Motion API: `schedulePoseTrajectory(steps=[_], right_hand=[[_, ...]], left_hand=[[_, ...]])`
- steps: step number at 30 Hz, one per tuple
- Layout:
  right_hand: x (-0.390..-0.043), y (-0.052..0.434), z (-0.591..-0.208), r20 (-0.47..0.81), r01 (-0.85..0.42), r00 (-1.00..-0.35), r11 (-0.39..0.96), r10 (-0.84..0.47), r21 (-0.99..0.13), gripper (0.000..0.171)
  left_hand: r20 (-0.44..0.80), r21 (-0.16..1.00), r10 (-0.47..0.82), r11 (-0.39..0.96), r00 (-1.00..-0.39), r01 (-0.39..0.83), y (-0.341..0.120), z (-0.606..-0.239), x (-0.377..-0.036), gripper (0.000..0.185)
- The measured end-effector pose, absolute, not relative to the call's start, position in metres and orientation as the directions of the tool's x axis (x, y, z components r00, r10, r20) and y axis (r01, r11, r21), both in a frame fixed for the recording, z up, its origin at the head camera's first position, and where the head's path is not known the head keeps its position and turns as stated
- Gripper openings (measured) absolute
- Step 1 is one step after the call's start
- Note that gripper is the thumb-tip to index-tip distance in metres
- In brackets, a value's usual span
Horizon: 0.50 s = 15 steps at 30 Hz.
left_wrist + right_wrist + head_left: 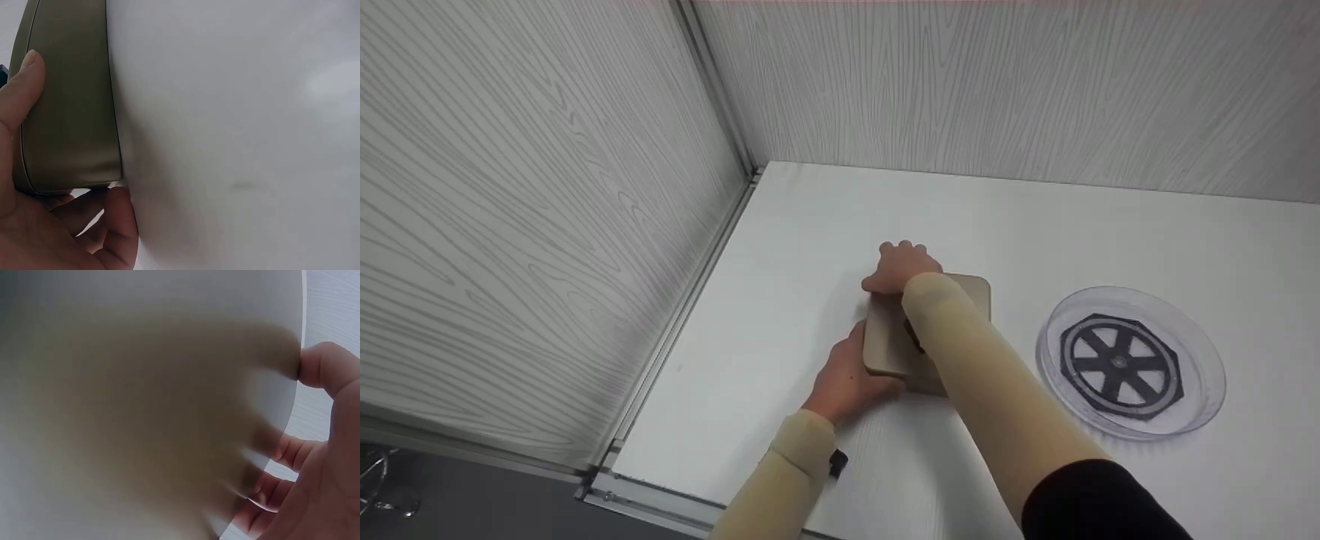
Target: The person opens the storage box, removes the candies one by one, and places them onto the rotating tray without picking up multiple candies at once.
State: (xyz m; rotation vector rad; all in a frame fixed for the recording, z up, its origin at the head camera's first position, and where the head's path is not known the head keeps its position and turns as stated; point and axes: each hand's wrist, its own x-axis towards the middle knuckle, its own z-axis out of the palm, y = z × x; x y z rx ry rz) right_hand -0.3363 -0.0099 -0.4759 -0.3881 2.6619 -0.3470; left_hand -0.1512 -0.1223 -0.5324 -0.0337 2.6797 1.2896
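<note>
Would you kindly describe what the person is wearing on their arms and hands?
Both forearms wear snug beige sleeves ending at the wrist. The right arm has a black sleeve above. A small black device sits at the left wrist. The left hand and right hand are bare.

**Cream sleeves, dark upper cuff, bare hands**

Both arms wear close-fitting sleeves of a pale cream knit. The left sleeve (799, 450) ends at the wrist in a slightly thicker ribbed band, and a small black fitting (838, 463) sticks out just beside that band on the near side. The right sleeve (982, 375) is of the same smooth, plain cream cloth and runs up the forearm; over it, near the lower right edge of the head view, sits a black outer sleeve (1099, 502) with a rounded hem. A small dark patch shows beside the right sleeve's far end. The left hand (851, 379) and right hand (901, 266) are bare, with no gloves, and no rings are visible; the left thumbnail (29, 58) is short and unpainted.
</note>
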Motion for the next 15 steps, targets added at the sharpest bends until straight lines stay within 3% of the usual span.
schedulePoseTrajectory(steps=[10, 15], right_hand=[[-0.338, 0.004, -0.474, -0.442, -0.175, -0.837, 0.923, -0.324, -0.344, 0.079], [-0.331, 0.007, -0.469, -0.495, -0.118, -0.811, 0.916, -0.313, -0.384, 0.087]], left_hand=[[-0.178, 0.759, 0.059, 0.644, -0.982, -0.099, -0.116, -0.529, -0.146, 0.116], [-0.199, 0.769, 0.053, 0.627, -0.979, -0.122, -0.116, -0.527, -0.142, 0.116]])
